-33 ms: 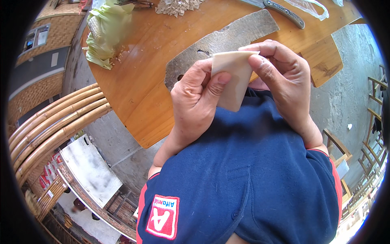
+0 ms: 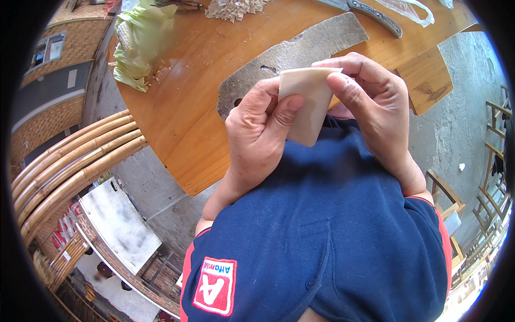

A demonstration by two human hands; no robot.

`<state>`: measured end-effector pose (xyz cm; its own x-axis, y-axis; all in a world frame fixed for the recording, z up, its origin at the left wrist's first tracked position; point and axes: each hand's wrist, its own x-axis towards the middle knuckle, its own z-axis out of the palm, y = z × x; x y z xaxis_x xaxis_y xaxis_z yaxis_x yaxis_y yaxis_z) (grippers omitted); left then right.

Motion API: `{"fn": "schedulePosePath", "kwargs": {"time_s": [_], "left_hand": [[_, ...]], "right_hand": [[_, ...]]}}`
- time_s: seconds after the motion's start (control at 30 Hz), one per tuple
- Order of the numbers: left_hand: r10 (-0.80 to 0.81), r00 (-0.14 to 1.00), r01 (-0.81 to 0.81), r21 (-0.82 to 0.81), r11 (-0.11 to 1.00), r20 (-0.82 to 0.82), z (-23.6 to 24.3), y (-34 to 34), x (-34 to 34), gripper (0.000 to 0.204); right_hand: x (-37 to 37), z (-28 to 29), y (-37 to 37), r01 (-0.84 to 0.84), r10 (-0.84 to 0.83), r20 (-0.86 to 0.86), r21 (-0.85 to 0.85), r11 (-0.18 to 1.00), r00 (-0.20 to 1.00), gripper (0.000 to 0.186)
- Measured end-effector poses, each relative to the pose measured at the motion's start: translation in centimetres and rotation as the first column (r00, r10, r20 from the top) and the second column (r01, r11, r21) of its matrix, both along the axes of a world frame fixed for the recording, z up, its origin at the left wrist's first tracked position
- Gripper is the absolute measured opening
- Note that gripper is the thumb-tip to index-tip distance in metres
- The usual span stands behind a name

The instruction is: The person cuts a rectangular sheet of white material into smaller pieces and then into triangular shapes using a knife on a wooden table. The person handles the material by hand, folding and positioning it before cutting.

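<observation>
In front of my chest, above the near edge of the wooden table (image 2: 188,118), both hands hold a flat cream-coloured sheet (image 2: 312,110). It looks folded or layered, and its exact material I cannot tell. My left hand (image 2: 262,121) pinches its left side, thumb across the front and fingers behind. At the upper right corner, my right hand (image 2: 375,99) grips the edge between thumb and forefinger. Beyond the hands lies a worn grey-brown board (image 2: 300,48), partly covered by them.
A corn cob in pale green husks (image 2: 134,48) lies at the table's left. At the far side are a heap of cream-coloured scraps (image 2: 233,8), a dark-handled knife (image 2: 375,16) and a clear plastic bag (image 2: 410,11). Bamboo rails (image 2: 80,161) stand left of the table.
</observation>
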<state>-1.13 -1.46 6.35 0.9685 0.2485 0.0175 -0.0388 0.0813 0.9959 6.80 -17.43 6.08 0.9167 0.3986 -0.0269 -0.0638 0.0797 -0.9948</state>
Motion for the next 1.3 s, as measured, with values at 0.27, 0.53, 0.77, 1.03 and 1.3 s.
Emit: {"fn": "schedulePosePath", "kwargs": {"time_s": [0.27,0.53,0.77,1.03,1.3], "left_hand": [[-0.006,1.0,0.007,-0.058,0.998,0.021,-0.4,0.0,0.0,0.019],[-0.018,0.991,-0.002,-0.153,0.988,-0.13,0.1,-0.2,0.4,0.016],[0.095,0.995,-0.091,-0.102,0.991,0.032,-1.5,-0.2,1.0,0.012],[0.077,0.997,-0.079,-0.209,0.975,-0.017,-0.6,-0.8,0.8,0.013],[0.004,0.991,-0.038,-0.266,0.963,-0.13,-1.0,-0.5,0.7,0.014]], "right_hand": [[0.3,-0.6,0.0,-0.007,0.007,0.163,0.005,1.0,0.987,0.014],[0.4,-0.7,0.2,0.0,0.031,0.287,-0.108,0.994,0.957,0.019],[0.1,-0.9,0.4,-0.048,0.068,0.21,-0.099,0.994,0.975,0.025],[0.0,-1.1,0.7,-0.009,0.018,0.111,-0.083,0.996,0.994,0.014],[0.3,-1.1,0.7,0.051,-0.051,0.032,-0.007,0.999,0.998,0.02]]}}
